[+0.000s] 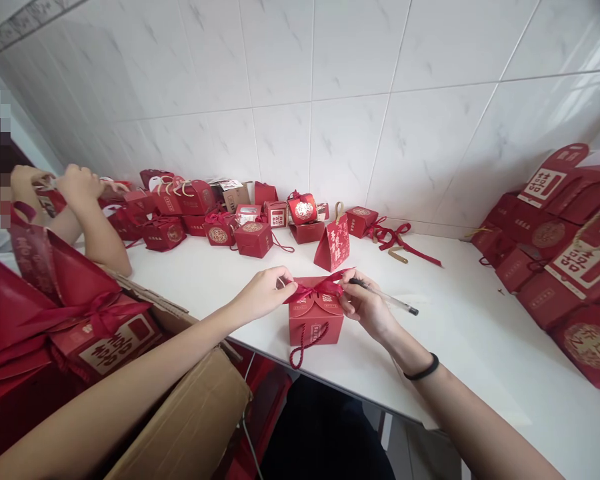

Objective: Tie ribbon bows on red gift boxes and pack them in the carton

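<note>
A red gift box (316, 328) with a rope handle at its front stands on the white table near the edge. Across its top lies a dark red ribbon (315, 288), gathered in a bow. My left hand (267, 292) pinches the ribbon's left side between thumb and fingers. On the right side my right hand (367, 303) is closed on the other part of the ribbon. A pen (387, 298) lies against or just behind the right hand's fingers; whether that hand also holds it, I cannot tell.
Many red boxes (254, 239) line the wall, with a triangular box (333, 245) closer. Loose ribbon (410, 248) lies behind right. More boxes (540, 233) pile up at right. A cardboard carton (190, 413) holding red boxes stands at left. Another person's hands (83, 187) work at far left.
</note>
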The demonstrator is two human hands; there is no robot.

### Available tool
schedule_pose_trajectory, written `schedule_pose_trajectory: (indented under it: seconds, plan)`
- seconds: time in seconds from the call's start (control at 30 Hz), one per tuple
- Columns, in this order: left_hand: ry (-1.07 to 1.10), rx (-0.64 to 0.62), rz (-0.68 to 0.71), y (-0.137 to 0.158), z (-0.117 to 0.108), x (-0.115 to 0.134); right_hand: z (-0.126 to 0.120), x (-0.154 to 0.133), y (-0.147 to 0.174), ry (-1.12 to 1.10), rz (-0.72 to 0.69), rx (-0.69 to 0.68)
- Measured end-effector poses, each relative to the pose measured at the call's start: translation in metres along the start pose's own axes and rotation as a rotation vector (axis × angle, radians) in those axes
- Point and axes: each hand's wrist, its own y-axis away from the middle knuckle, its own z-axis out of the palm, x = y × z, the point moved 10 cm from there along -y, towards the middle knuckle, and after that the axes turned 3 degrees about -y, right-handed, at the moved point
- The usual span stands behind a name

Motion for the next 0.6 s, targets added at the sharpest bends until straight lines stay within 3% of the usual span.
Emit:
schedule_pose_trajectory:
  seconds: [0.37,0.47,0.6]
  plan:
    - [0.032,-0.097,-0.034,0.001,0.011,-0.005,-0.012,-0.012,0.000,0.258,-0.174,0.150]
    - [0.052,-0.115,-0.045,0.002,0.013,-0.006,-0.018,-0.011,0.001,0.293,-0.144,0.197]
    - [0.049,-0.109,-0.073,0.002,0.012,-0.010,-0.021,0.005,0.000,0.288,-0.011,0.163]
